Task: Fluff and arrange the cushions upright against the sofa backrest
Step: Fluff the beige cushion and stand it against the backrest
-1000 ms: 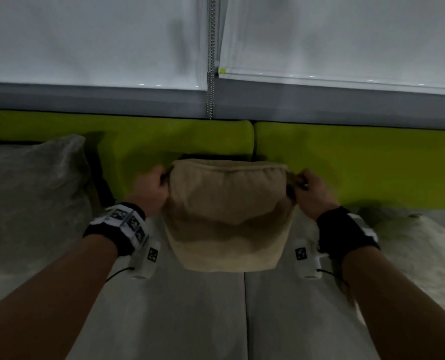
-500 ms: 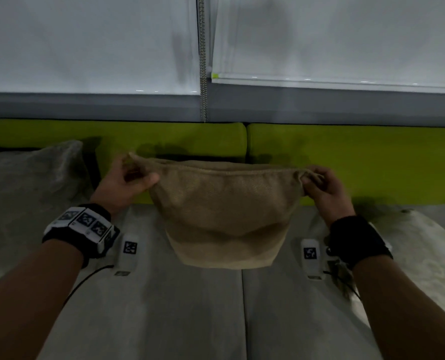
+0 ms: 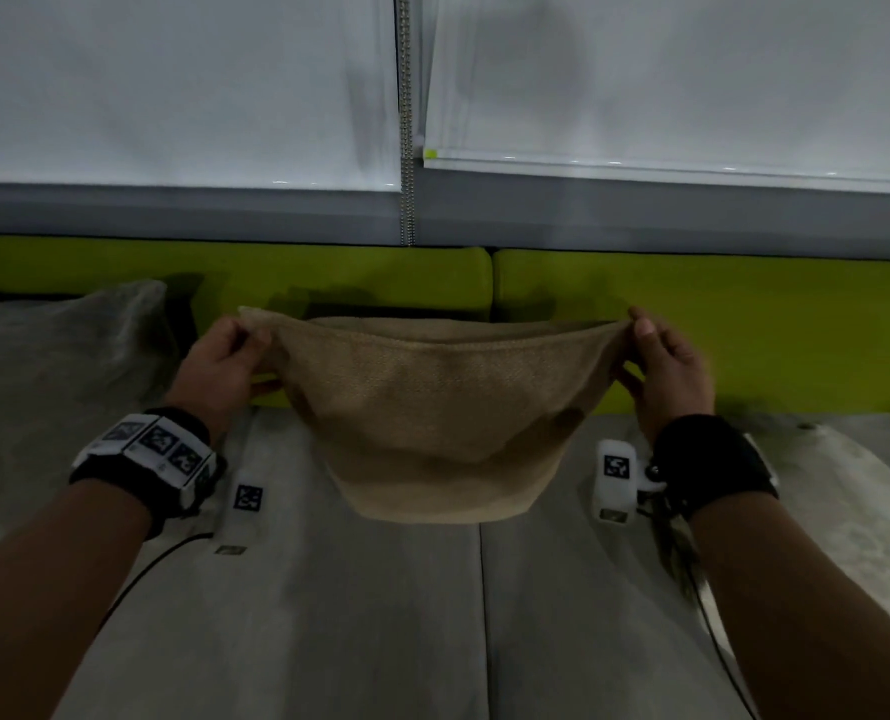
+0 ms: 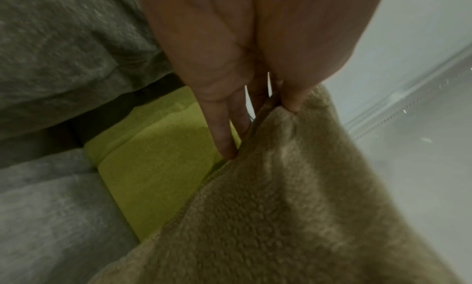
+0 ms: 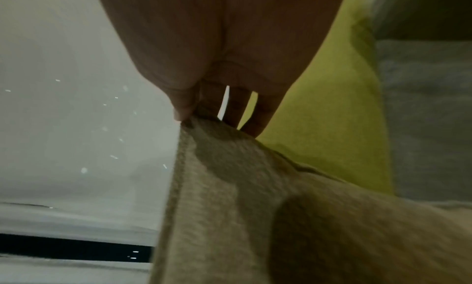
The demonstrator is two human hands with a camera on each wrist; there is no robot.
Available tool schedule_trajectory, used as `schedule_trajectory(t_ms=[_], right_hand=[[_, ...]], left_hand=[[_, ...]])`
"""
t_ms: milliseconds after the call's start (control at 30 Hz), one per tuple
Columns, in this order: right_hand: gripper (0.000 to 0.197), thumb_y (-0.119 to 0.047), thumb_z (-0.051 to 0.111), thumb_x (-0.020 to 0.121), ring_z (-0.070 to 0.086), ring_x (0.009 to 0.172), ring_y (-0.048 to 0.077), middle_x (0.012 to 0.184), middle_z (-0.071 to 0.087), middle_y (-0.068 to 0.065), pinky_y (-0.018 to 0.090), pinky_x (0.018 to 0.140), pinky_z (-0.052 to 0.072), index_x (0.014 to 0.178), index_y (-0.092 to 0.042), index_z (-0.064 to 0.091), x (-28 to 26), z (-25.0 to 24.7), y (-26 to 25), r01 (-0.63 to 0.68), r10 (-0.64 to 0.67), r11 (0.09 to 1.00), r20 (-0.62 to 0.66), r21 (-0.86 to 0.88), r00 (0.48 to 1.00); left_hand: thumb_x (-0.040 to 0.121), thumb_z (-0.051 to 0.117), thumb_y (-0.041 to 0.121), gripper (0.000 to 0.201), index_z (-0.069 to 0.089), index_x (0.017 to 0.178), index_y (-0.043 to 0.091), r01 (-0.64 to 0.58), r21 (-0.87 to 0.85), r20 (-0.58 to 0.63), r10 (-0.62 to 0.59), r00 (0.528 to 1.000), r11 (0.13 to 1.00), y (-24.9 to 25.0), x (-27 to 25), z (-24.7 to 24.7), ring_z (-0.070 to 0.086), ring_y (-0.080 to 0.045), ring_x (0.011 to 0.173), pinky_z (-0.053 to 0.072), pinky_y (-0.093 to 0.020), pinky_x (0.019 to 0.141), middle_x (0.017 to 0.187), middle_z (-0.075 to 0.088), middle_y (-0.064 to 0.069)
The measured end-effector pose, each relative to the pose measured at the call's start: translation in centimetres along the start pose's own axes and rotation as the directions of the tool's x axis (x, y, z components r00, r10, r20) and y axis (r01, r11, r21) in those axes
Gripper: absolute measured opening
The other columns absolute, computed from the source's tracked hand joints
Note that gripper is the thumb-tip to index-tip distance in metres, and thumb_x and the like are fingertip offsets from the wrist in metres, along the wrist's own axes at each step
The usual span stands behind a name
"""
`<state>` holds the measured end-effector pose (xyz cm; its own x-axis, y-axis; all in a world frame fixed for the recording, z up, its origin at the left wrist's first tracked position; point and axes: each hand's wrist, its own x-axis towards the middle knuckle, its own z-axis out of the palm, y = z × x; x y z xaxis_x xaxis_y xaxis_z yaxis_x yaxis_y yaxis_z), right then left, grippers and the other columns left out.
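Observation:
A tan woven cushion (image 3: 442, 407) hangs in the air in front of the lime green backrest (image 3: 718, 324), stretched wide at its top edge. My left hand (image 3: 229, 356) pinches its top left corner between thumb and fingers. At the top right corner my right hand (image 3: 663, 361) pinches the fabric the same way. In the left wrist view the thumb presses the tan cushion (image 4: 293, 197) corner against the fingers (image 4: 224, 131). The right wrist view shows the tan cushion (image 5: 242, 197) corner held under the thumb. The cushion's bottom edge hangs just above the grey seat (image 3: 380, 615).
A grey cushion (image 3: 53, 376) leans against the backrest at the left. A pale cushion (image 3: 858, 511) lies flat on the seat at the right. White roller blinds (image 3: 172, 85) with a bead chain (image 3: 406, 116) hang behind the sofa.
Both hands have moved apart, pulling the top corners outward. The cushion went from a bunched, narrow shape to a wide, stretched one.

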<state>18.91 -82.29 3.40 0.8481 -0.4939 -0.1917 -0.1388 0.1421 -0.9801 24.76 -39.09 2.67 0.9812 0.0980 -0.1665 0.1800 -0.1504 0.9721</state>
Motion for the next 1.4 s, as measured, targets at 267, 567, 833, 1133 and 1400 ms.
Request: schedule_trajectory(t_ms=[267,567,833,1133,1400], right_hand=[[0.027,-0.061,0.068,0.085,0.066,0.105,0.012,0.104,0.073,-0.012,0.043,0.098,0.054,0.096,-0.036,0.073,-1.6,0.1,2.7,0.008,-0.011,0.960,-0.009,-0.281,1.000],[0.015,-0.040,0.057,0.101,0.062,0.090,0.008,0.093,0.067,-0.012,0.030,0.079,0.049,0.100,-0.027,0.066,0.6,0.8,1.6,0.152,-0.190,0.901,-0.054,-0.406,0.980],[0.029,-0.036,0.051,0.104,0.062,0.107,0.026,0.112,0.063,0.003,0.039,0.084,0.050,0.121,-0.014,0.059,2.1,0.6,2.0,0.060,-0.139,0.807,-0.090,-0.587,0.986],[0.056,-0.052,0.032,0.101,0.034,0.147,0.030,0.158,0.042,0.007,0.057,0.121,0.021,0.151,-0.029,0.041,-6.6,9.7,4.0,0.733,-0.252,0.277,0.689,-0.621,0.679],[0.077,-0.085,0.013,0.088,-0.007,0.156,0.012,0.168,-0.005,-0.022,0.062,0.119,-0.015,0.156,-0.052,-0.002,0.6,8.5,6.4,0.526,0.005,0.086,0.528,-0.846,0.849]], left_hand=[[0.100,0.052,0.017,0.019,0.070,0.107,0.021,-0.032,-0.021,0.055,0.033,0.998,0.999,-0.6,-0.6,0.1,0.069,-0.012,0.099,0.054,-0.026,0.085,0.108,0.072,-0.002],[0.101,0.051,0.027,0.016,0.065,0.104,0.020,-0.042,0.042,-0.068,0.045,0.997,0.998,0.9,0.8,0.0,0.069,-0.017,0.092,0.060,-0.029,0.067,0.105,0.069,-0.004],[0.096,0.054,0.039,0.023,0.064,0.110,0.024,0.010,0.349,-0.064,0.013,0.998,0.937,-0.4,2.4,0.1,0.066,-0.030,0.100,0.055,-0.049,0.090,0.115,0.066,-0.013],[0.101,0.033,0.041,0.050,0.040,0.146,0.019,-0.545,0.598,0.404,0.366,0.838,0.588,0.2,-5.1,11.1,0.034,-0.022,0.141,0.025,-0.044,0.116,0.153,0.038,-0.005],[0.095,0.006,0.061,0.064,0.002,0.155,0.038,-0.482,0.854,0.448,0.193,0.873,0.194,-4.0,0.6,12.1,0.003,-0.014,0.151,0.002,-0.045,0.121,0.164,0.006,0.013]])
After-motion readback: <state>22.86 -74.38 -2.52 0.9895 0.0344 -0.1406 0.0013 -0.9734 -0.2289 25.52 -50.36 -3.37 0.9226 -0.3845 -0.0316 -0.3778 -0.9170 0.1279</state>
